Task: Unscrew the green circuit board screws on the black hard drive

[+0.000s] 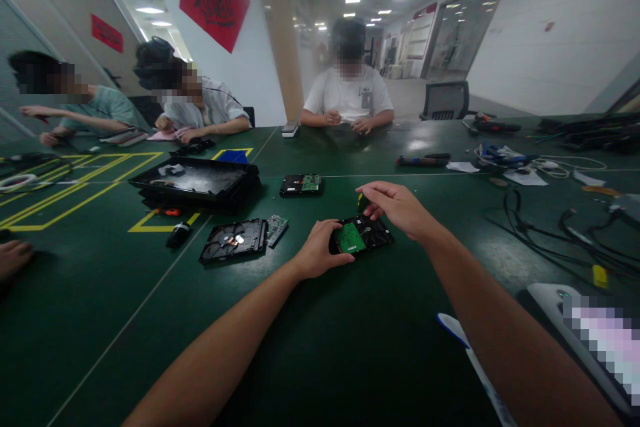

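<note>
One bare left hand holds a black rectangular hard drive with a green circuit board on the dark green surface, grip closed around its left end. Above the drive's far edge, the right hand's grip pinches a small yellow tool, partly hidden by fingers. A second black rectangular drive lies to the left.

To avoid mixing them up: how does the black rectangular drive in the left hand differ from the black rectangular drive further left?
The held drive is gripped by the left hand; the other drive lies with no hand on it. The held drive shows a green board; the other drive shows none, with a grey circuit board beside it. Both are black and rectangular.
</note>
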A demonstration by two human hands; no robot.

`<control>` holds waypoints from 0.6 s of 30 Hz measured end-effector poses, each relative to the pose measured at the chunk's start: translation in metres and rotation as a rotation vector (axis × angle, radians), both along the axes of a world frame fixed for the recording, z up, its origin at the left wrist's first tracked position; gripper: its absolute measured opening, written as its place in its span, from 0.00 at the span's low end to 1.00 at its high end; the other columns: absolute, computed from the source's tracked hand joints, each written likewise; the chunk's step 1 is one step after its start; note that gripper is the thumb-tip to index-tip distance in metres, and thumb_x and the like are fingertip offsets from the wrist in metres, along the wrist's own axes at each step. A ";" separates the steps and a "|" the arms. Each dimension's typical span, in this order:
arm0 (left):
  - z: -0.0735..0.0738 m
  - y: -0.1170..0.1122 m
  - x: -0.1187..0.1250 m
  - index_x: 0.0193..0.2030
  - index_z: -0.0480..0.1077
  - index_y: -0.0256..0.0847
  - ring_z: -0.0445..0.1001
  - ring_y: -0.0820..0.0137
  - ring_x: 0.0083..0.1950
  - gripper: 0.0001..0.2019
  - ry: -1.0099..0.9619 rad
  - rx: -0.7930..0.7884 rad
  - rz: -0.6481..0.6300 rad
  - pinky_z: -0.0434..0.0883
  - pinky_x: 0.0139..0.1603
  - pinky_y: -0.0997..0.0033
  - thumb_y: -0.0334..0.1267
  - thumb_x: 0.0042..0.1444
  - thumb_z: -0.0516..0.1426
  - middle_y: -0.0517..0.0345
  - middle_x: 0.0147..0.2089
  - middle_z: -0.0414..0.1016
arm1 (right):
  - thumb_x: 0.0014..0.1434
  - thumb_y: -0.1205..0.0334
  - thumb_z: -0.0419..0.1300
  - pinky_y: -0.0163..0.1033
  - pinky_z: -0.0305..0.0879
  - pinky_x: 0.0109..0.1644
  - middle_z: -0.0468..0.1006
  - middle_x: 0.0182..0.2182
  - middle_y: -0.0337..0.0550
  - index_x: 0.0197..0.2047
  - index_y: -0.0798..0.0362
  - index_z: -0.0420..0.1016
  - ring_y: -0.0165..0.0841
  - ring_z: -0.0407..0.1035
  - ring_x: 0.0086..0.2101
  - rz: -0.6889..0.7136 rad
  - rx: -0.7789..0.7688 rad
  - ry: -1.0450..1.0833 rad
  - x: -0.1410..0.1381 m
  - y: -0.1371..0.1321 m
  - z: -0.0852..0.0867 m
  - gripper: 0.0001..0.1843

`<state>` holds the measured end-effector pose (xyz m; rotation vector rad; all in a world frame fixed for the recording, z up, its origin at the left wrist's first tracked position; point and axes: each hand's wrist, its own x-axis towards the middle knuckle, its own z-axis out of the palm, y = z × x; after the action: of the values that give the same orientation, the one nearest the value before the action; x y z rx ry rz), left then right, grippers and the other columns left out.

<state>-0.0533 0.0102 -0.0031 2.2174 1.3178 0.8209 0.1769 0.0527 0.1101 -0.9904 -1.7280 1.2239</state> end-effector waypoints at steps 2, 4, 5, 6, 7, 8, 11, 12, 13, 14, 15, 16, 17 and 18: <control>0.001 0.000 0.000 0.66 0.62 0.43 0.61 0.48 0.71 0.41 0.000 -0.002 0.001 0.52 0.74 0.39 0.56 0.49 0.68 0.41 0.68 0.64 | 0.65 0.51 0.61 0.37 0.74 0.32 0.80 0.37 0.45 0.44 0.50 0.79 0.33 0.77 0.32 -0.009 0.015 -0.019 0.001 -0.001 0.001 0.13; 0.002 -0.001 0.000 0.65 0.63 0.43 0.61 0.48 0.71 0.40 0.002 -0.005 0.001 0.52 0.74 0.39 0.56 0.49 0.68 0.41 0.68 0.64 | 0.65 0.50 0.62 0.37 0.74 0.32 0.80 0.38 0.45 0.43 0.50 0.78 0.33 0.78 0.32 -0.021 0.000 -0.009 0.000 -0.002 0.001 0.13; 0.003 -0.001 0.000 0.65 0.63 0.43 0.61 0.48 0.71 0.40 0.003 -0.008 -0.001 0.52 0.74 0.39 0.57 0.49 0.68 0.41 0.68 0.64 | 0.64 0.49 0.62 0.37 0.75 0.32 0.80 0.39 0.45 0.43 0.51 0.78 0.34 0.78 0.33 -0.027 -0.006 0.001 0.000 -0.002 0.001 0.13; 0.003 -0.001 0.000 0.66 0.62 0.43 0.61 0.48 0.71 0.40 0.005 -0.010 -0.001 0.51 0.74 0.39 0.57 0.49 0.68 0.41 0.68 0.64 | 0.64 0.49 0.62 0.37 0.75 0.33 0.80 0.40 0.45 0.43 0.50 0.77 0.34 0.79 0.33 -0.031 -0.010 0.012 -0.001 -0.002 0.001 0.14; 0.003 -0.001 0.000 0.66 0.62 0.43 0.61 0.48 0.71 0.41 0.007 -0.011 -0.001 0.51 0.74 0.38 0.57 0.49 0.68 0.41 0.68 0.64 | 0.65 0.49 0.62 0.38 0.76 0.34 0.80 0.42 0.46 0.44 0.50 0.77 0.34 0.79 0.34 -0.035 -0.016 0.027 -0.001 -0.001 0.001 0.14; 0.003 -0.001 0.000 0.66 0.62 0.42 0.60 0.48 0.71 0.41 0.007 -0.011 0.000 0.51 0.75 0.38 0.57 0.49 0.68 0.40 0.68 0.64 | 0.65 0.49 0.61 0.39 0.77 0.36 0.80 0.43 0.47 0.46 0.50 0.77 0.34 0.79 0.34 -0.041 -0.026 0.044 -0.002 -0.001 0.001 0.14; 0.002 -0.001 0.000 0.66 0.62 0.43 0.60 0.47 0.72 0.41 0.005 -0.012 0.003 0.51 0.74 0.37 0.57 0.49 0.68 0.40 0.68 0.63 | 0.67 0.52 0.58 0.41 0.77 0.38 0.80 0.43 0.48 0.51 0.49 0.77 0.35 0.79 0.35 -0.053 -0.073 0.090 -0.003 0.001 -0.001 0.14; 0.002 -0.001 0.000 0.66 0.62 0.43 0.60 0.47 0.72 0.41 0.004 -0.013 0.002 0.51 0.74 0.37 0.56 0.49 0.69 0.40 0.68 0.63 | 0.67 0.53 0.58 0.41 0.77 0.38 0.80 0.43 0.48 0.52 0.49 0.78 0.35 0.79 0.35 -0.055 -0.072 0.091 -0.003 0.002 -0.001 0.15; 0.002 -0.001 0.000 0.66 0.62 0.43 0.60 0.47 0.71 0.41 0.002 -0.015 0.001 0.51 0.74 0.37 0.56 0.49 0.69 0.40 0.68 0.64 | 0.66 0.53 0.59 0.40 0.76 0.36 0.80 0.42 0.47 0.52 0.48 0.78 0.35 0.79 0.35 -0.057 -0.056 0.080 -0.002 0.002 -0.001 0.15; 0.002 -0.001 0.000 0.66 0.62 0.43 0.60 0.47 0.71 0.41 0.000 -0.015 -0.001 0.51 0.74 0.36 0.56 0.49 0.69 0.40 0.68 0.64 | 0.66 0.53 0.60 0.40 0.75 0.35 0.80 0.42 0.47 0.52 0.48 0.78 0.35 0.78 0.34 -0.058 -0.030 0.058 -0.001 0.002 -0.002 0.15; 0.002 -0.001 0.000 0.66 0.62 0.43 0.60 0.47 0.71 0.41 -0.002 -0.013 -0.002 0.51 0.74 0.36 0.56 0.49 0.69 0.40 0.68 0.64 | 0.65 0.52 0.60 0.39 0.74 0.33 0.80 0.42 0.46 0.51 0.48 0.79 0.34 0.77 0.34 -0.060 -0.001 0.034 -0.001 0.002 -0.002 0.15; 0.002 -0.001 0.000 0.66 0.62 0.43 0.60 0.47 0.71 0.41 -0.003 -0.011 -0.003 0.51 0.74 0.36 0.56 0.49 0.69 0.40 0.68 0.64 | 0.65 0.51 0.61 0.38 0.73 0.32 0.80 0.42 0.46 0.50 0.48 0.79 0.34 0.77 0.34 -0.060 0.023 0.012 0.000 0.002 -0.002 0.15; 0.001 -0.001 0.000 0.66 0.62 0.43 0.60 0.47 0.71 0.41 -0.004 -0.009 -0.004 0.51 0.74 0.37 0.56 0.49 0.69 0.40 0.68 0.64 | 0.64 0.50 0.62 0.38 0.73 0.32 0.80 0.41 0.46 0.48 0.48 0.79 0.34 0.76 0.34 -0.059 0.038 -0.005 0.001 0.002 -0.001 0.14; 0.001 0.000 0.000 0.66 0.63 0.43 0.61 0.48 0.71 0.41 -0.004 -0.007 -0.004 0.51 0.74 0.37 0.56 0.49 0.69 0.40 0.68 0.64 | 0.64 0.50 0.62 0.38 0.72 0.32 0.80 0.39 0.46 0.46 0.49 0.79 0.34 0.76 0.34 -0.060 0.043 -0.015 0.001 0.001 -0.001 0.13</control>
<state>-0.0537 0.0098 -0.0019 2.2112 1.3124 0.8183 0.1779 0.0541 0.1090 -1.0212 -1.7166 1.1394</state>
